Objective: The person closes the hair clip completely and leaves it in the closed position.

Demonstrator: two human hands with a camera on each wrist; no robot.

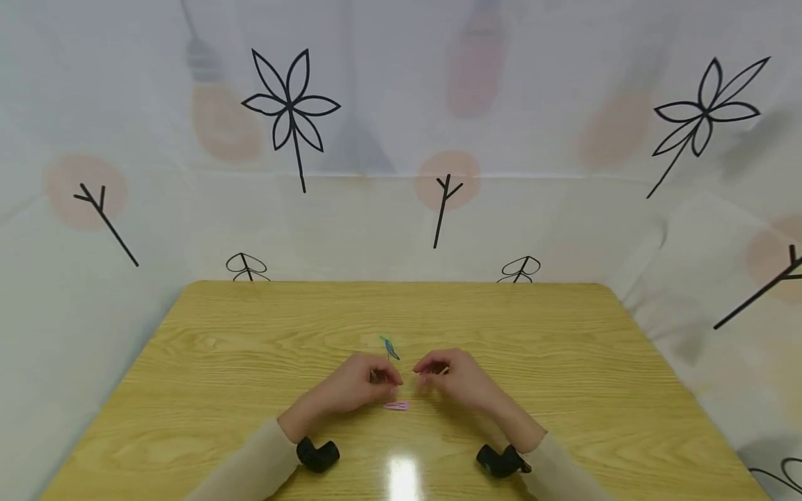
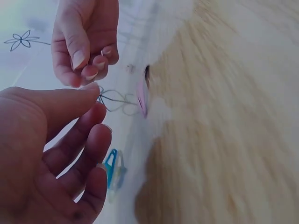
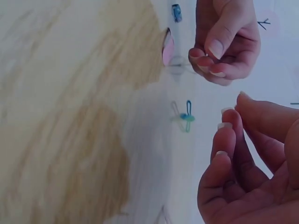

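A pink snap hair clip [image 1: 397, 406] lies on the wooden table in front of both hands. Beyond the hands lie a blue hair clip [image 1: 391, 349] and a green one [image 1: 383, 338], overlapping. In the right wrist view the blue clip [image 3: 188, 108] crosses the green clip [image 3: 188, 125]. My left hand [image 1: 362, 383] hovers left of the pink clip, fingers loosely bent and thumb near the index finger. Facing it from the right, my right hand [image 1: 460, 379] is held the same way. Nothing shows between the fingers of either hand in the wrist views.
The wooden table [image 1: 250, 327] reaches back to a white cloth [image 1: 376, 229] printed with flowers and twigs. A small blue thing [image 3: 176, 13] lies past the pink clip in the right wrist view. Black wrist devices [image 1: 317, 455] sit at both sleeves.
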